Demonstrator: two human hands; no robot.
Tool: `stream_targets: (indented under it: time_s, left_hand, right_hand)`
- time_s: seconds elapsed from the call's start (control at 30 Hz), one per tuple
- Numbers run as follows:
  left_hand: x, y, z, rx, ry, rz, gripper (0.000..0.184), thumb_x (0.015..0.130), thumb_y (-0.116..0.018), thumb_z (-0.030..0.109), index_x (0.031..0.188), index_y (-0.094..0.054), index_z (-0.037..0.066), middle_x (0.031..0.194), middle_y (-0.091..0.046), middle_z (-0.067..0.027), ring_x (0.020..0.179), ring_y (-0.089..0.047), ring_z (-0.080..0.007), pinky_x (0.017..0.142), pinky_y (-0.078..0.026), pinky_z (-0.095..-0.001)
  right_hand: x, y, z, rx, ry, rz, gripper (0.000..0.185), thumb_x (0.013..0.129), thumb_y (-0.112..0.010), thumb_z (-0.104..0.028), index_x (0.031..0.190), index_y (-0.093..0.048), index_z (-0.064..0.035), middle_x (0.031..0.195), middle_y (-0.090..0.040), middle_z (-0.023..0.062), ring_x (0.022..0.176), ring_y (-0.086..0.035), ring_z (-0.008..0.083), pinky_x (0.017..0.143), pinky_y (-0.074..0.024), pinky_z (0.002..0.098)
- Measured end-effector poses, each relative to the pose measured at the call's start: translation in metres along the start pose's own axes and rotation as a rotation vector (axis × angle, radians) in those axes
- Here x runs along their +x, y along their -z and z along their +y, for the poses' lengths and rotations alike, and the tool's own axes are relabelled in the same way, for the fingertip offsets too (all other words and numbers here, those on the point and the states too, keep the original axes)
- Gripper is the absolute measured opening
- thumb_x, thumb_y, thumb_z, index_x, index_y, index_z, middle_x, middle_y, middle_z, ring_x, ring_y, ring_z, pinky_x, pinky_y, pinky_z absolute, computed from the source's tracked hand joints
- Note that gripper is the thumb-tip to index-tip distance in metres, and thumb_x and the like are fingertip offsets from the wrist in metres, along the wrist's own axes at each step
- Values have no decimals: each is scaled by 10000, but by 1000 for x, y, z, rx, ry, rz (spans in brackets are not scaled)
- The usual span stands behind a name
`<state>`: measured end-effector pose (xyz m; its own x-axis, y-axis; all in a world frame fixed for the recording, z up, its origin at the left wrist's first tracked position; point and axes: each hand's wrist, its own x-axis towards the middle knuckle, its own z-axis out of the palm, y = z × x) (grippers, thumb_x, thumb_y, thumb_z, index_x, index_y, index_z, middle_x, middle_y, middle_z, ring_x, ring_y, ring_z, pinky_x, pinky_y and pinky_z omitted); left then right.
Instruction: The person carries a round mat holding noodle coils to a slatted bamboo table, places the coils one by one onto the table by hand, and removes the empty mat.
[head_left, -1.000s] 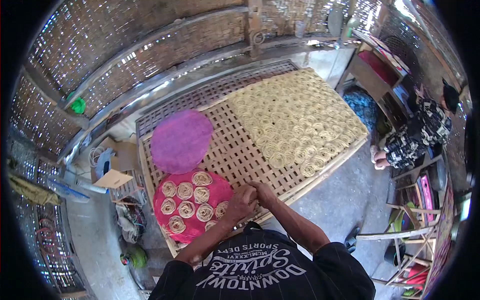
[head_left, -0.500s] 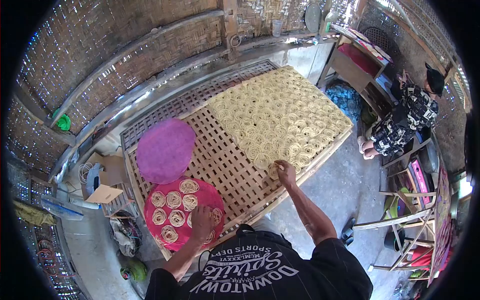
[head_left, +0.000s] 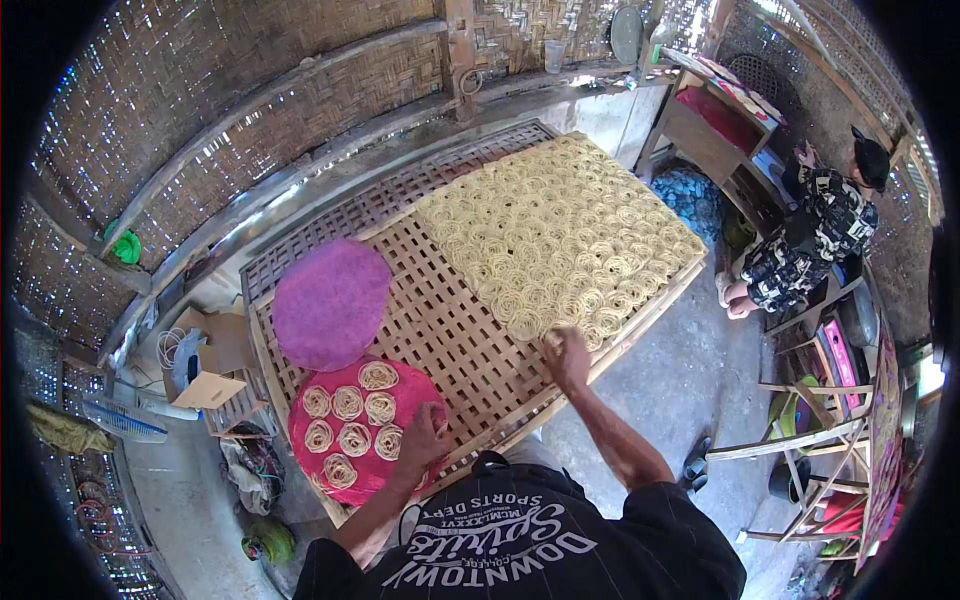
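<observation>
My left hand [head_left: 424, 442] is over the right side of a round red mat [head_left: 330, 385], its fingers curled down where a coil lay. Whatever is under those fingers is hidden. Several pale noodle coils [head_left: 354, 439] lie on the mat, left of the hand. My right hand [head_left: 568, 360], slightly blurred, is closed at the near edge of a broad layer of noodle coils [head_left: 560, 240]. Pale strands of a coil show at its fingertips. Both surfaces rest on a slatted bamboo rack [head_left: 440, 300].
A round purple mat [head_left: 332, 303] lies on the rack behind the red one. Left of the rack stands a cardboard box [head_left: 222, 360]. At the right a person [head_left: 820, 235] sits by a wooden cabinet [head_left: 700, 130]. Sandals [head_left: 697, 460] lie on the floor.
My left hand has shifted right across the red mat, uncovering one coil and covering another near the edge. My right hand has moved slightly down and left over the coil there.
</observation>
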<state>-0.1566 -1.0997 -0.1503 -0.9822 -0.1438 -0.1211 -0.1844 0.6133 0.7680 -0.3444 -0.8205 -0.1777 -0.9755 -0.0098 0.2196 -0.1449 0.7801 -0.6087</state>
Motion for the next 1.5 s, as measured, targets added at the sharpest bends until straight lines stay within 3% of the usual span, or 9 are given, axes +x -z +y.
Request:
stream_targets:
  time_s: [0.1, 0.17, 0.33, 0.43, 0.57, 0.7, 1.03, 1.33, 1.5]
  left_hand:
    - [19, 1, 36, -45, 68, -1, 417, 783, -640, 112, 1157, -461, 67, 934, -629, -146, 812, -658, -339, 689, -523, -459]
    - [33, -11, 52, -123, -17, 5, 386, 816, -647, 122, 1161, -484, 65, 956, -615, -145, 842, -648, -324, 731, -516, -430]
    - [47, -18, 91, -106, -539, -201, 525, 817, -682, 172, 1298, -524, 33, 1192, -597, -215, 1195, -542, -356, 1018, -418, -426]
    - [41, 0, 78, -55, -373, 33, 560, 761, -727, 181, 1267, -548, 23, 1199, -603, -207, 1113, -583, -379, 968, -459, -461]
    - [49, 29, -43, 306, -94, 551, 585, 762, -740, 187, 1260, -534, -40, 1219, -575, -240, 1165, -537, -382, 1001, -432, -464]
    - [38, 64, -82, 611, 177, 524, 441, 768, -723, 173, 1148, -614, -23, 1179, -561, -205, 1176, -491, -357, 1004, -401, -488]
    - [54, 54, -82, 465, 195, 473, 400, 752, -733, 181, 1082, -572, 22, 1074, -589, -208, 1092, -525, -396, 918, -420, -529]
    - [95, 36, -92, 148, 397, 748, 311, 793, -583, 41, 1089, -488, 48, 840, -618, -199, 755, -618, -408, 688, -475, -511]
    - [100, 29, -33, -18, 155, 745, 265, 782, -552, -64, 1026, -523, 32, 894, -602, -178, 812, -621, -375, 669, -478, -467]
  right_hand:
    - [-42, -16, -24, 395, -170, -556, 416, 900, -642, -409, 1082, -679, -37, 826, -703, 115, 678, -663, 210, 666, -534, 356]
    - [-57, 3, -73, 793, -586, -908, 490, 966, -548, -464, 1055, -659, 5, 882, -688, 82, 722, -645, 191, 629, -546, 325]
    - [-55, -6, -65, 1229, -871, -706, 426, 954, -586, -363, 1135, -631, 21, 974, -672, 112, 830, -662, 236, 658, -568, 370]
    - [-39, -13, -10, 876, -497, -465, 306, 898, -600, -167, 1128, -634, 32, 945, -679, 102, 838, -665, 220, 709, -549, 326]
    - [-18, 12, 32, 377, -322, -275, 386, 834, -607, -215, 1146, -648, 9, 1010, -693, 211, 958, -665, 337, 840, -521, 408]
    - [-10, 24, 44, 23, -292, -205, 405, 830, -626, -280, 1157, -664, -46, 1052, -685, 233, 1003, -656, 388, 887, -512, 442]
    - [-2, 27, 50, -142, -169, -82, 345, 834, -668, -221, 1146, -605, -87, 1104, -605, 165, 954, -633, 389, 815, -528, 470]
    - [-9, 28, 29, -155, -111, 155, 370, 846, -679, -224, 1180, -577, -101, 1086, -612, 116, 863, -669, 306, 743, -538, 425]
    - [-24, -7, -20, 262, -212, -225, 331, 867, -674, -273, 1130, -639, -76, 938, -689, 125, 755, -684, 263, 712, -541, 382]
